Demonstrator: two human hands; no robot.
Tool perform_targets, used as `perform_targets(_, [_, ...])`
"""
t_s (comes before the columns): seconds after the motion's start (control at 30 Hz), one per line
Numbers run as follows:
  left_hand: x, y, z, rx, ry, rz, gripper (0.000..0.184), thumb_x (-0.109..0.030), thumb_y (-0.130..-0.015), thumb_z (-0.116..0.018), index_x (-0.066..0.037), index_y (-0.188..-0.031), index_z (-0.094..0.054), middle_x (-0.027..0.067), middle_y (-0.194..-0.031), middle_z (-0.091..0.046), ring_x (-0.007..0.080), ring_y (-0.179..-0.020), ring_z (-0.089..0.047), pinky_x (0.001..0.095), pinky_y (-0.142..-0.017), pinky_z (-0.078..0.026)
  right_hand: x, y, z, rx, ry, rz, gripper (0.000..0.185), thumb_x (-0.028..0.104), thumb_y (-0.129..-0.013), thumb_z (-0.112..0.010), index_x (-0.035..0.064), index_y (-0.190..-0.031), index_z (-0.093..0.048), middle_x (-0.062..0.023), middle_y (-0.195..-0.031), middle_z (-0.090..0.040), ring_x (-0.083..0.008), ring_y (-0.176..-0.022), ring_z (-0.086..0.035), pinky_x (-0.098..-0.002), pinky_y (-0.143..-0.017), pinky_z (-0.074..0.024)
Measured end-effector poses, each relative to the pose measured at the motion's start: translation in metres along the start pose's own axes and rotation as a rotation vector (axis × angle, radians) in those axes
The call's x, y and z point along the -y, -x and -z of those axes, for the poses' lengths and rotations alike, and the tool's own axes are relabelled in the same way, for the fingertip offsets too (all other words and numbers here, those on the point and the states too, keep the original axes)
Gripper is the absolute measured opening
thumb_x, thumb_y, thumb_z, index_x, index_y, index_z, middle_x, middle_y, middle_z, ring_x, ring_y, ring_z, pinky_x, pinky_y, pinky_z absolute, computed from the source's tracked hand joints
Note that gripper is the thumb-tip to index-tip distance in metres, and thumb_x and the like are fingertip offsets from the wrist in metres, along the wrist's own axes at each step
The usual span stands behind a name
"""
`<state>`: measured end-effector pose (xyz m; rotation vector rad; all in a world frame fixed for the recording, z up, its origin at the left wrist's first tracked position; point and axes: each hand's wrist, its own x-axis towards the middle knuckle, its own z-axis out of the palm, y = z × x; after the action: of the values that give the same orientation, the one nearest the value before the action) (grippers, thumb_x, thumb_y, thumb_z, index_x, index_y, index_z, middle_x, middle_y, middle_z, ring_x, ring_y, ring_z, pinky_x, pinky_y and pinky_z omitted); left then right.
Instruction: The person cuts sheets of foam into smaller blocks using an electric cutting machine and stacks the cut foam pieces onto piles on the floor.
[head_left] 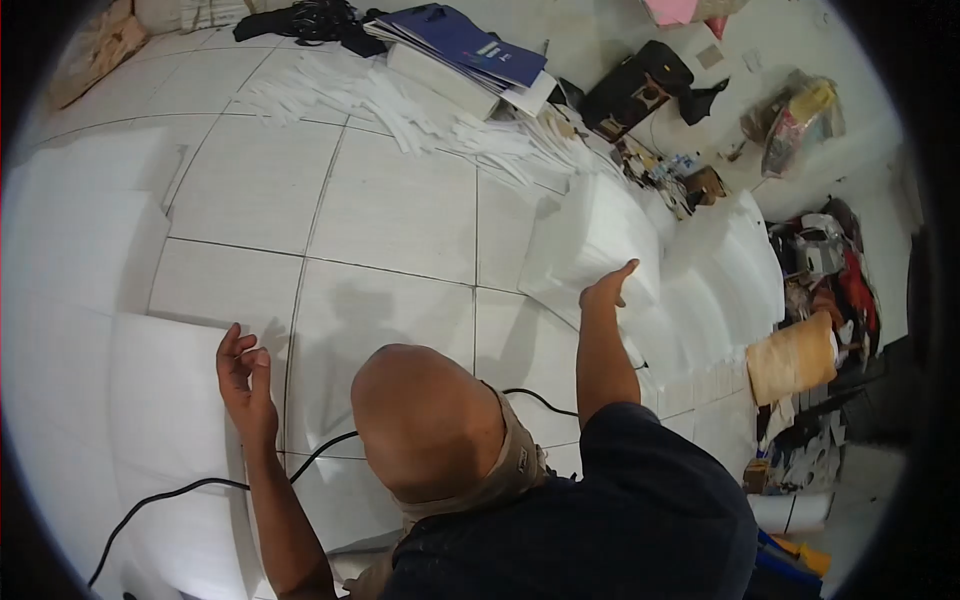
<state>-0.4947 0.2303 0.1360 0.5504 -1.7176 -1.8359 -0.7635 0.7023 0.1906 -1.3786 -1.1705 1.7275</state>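
Note:
My left hand (247, 385) is raised beside the edge of a large white foam-like stack (175, 400) on the left, its fingers apart and slightly curled, with nothing in them. On the right, my right hand (608, 287) reaches to a white block-like stack (600, 225), its thumb and fingers spread against or just over the near side. Whether the palm touches the stack is hard to tell. Behind that hand, more white curved sheets (710, 290) lie in a row. My bare knee shows between the two arms.
A black cable (190, 487) crosses the tiled floor (390, 230) and the left stack. White strips (400, 110) are scattered at the back near blue folders (465, 45). A black case (637, 90), a tan roll (792, 360) and mixed clutter stand at the right.

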Motion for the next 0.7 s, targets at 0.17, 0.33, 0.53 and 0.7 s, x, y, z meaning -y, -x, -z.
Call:
perform_targets(0.17, [-0.008,-0.007,0.018,-0.088,-0.090,-0.071,0.045,-0.010,-0.088,-0.060,-0.001,-0.130,-0.050,0.0096,-0.114,-0.057,0.0173,-0.099,-0.055,0.0309,-0.088,-0.045,-0.090,0.068,0.051,0.724,0.612,0.504,0.099,0.056,-0.080,-0.067,0.0092,-0.150,-0.014,-0.0163,-0.139,-0.034,-0.0270,-0.119,-0.044,-0.0419,-0.096,-0.0410])
perform_targets(0.33, [-0.049,-0.019,0.085,-0.512,-0.203,-0.150,0.038,-0.017,-0.090,-0.062,0.003,-0.121,-0.055,0.0082,-0.105,-0.061,0.0161,-0.097,-0.056,0.0300,-0.087,-0.045,-0.217,0.182,0.049,1.762,1.131,-0.054,0.076,0.046,-0.088,-0.063,0.0043,-0.144,-0.032,-0.0060,-0.111,-0.055,-0.0162,-0.102,-0.053,-0.0324,-0.082,-0.0464])
perform_targets(0.53, [-0.006,0.020,0.175,-0.662,-1.178,0.048,0.050,-0.036,-0.080,-0.070,-0.008,-0.120,-0.061,0.0195,-0.117,-0.059,0.0356,-0.112,-0.054,0.0429,-0.093,-0.044,-0.318,0.318,0.065,2.153,1.464,-0.445,0.100,0.049,-0.081,-0.070,0.0013,-0.148,-0.012,-0.0116,-0.130,-0.047,-0.0229,-0.111,-0.048,-0.0423,-0.098,-0.0396])
perform_targets(0.7, [0.022,0.031,0.161,-0.582,-1.438,0.172,0.056,-0.047,-0.083,-0.065,-0.013,-0.127,-0.058,0.0198,-0.132,-0.050,0.0340,-0.122,-0.048,0.0490,-0.101,-0.034,-0.366,0.367,0.098,2.067,1.069,-0.838,0.109,0.058,-0.075,-0.072,0.0097,-0.149,-0.009,-0.0134,-0.139,-0.035,-0.0302,-0.129,-0.034,-0.0538,-0.102,-0.0310])
